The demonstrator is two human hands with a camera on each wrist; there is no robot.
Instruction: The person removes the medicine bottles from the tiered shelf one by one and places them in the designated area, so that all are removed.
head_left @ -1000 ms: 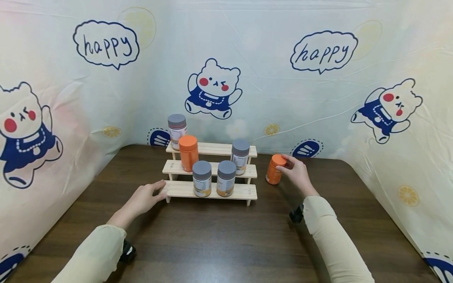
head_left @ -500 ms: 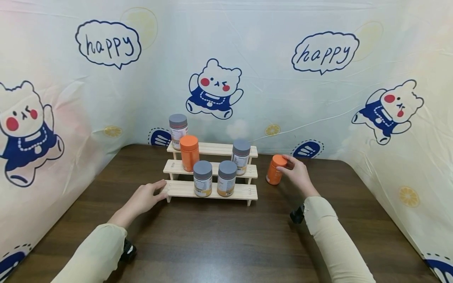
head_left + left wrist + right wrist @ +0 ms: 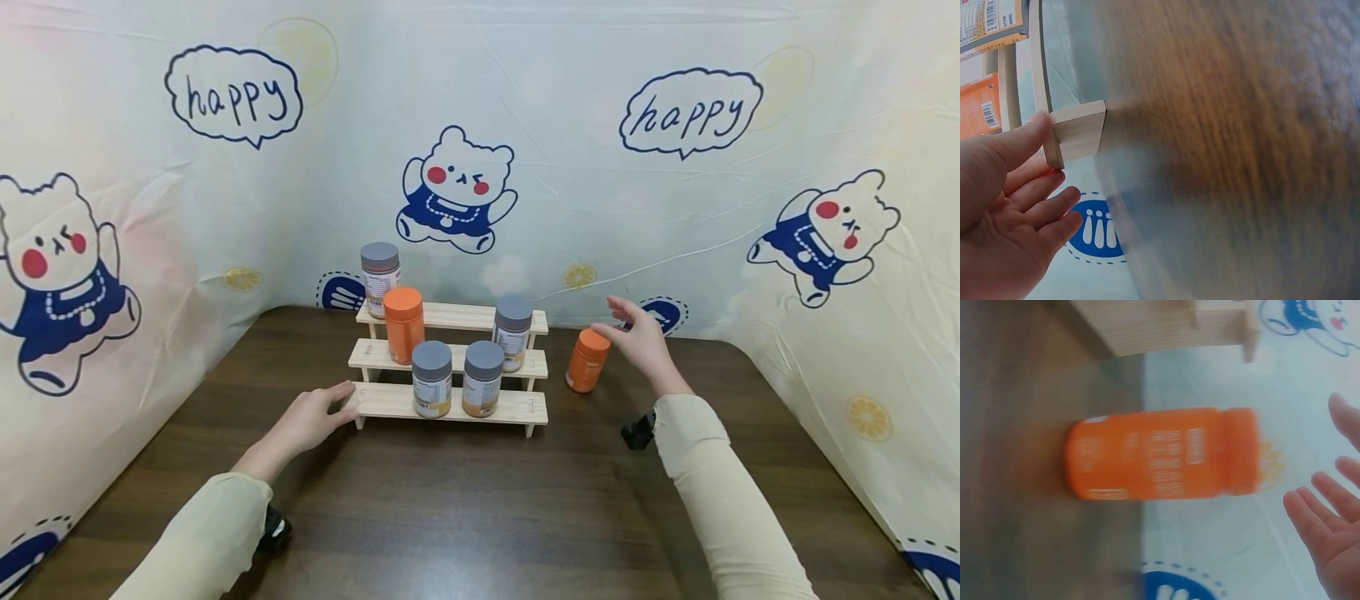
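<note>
An orange bottle with an orange lid (image 3: 587, 361) stands upright on the table, right of a three-step wooden rack (image 3: 519, 406). My right hand (image 3: 643, 340) is raised just above and to the right of this bottle. In the right wrist view its fingers are spread apart, and a gap shows between them and the lid of the orange bottle (image 3: 1166, 454). At the rack's lower left corner, my left hand (image 3: 311, 419) pinches the end of the bottom step. The left wrist view has the thumb on one face of the board (image 3: 1054, 153) and the fingers behind it.
Two grey-lidded jars, left (image 3: 432, 383) and right (image 3: 482, 383), stand on the bottom step. An orange jar (image 3: 405, 329) and a grey-lidded jar (image 3: 513, 333) occupy the middle step. Another grey-lidded jar (image 3: 381, 275) is at the top left. A printed cloth (image 3: 555, 208) surrounds the table (image 3: 480, 500).
My right hand has let go of the orange bottle's lid and lifted up and to the right. The bottle stays standing in place. My left hand keeps its hold on the rack.
</note>
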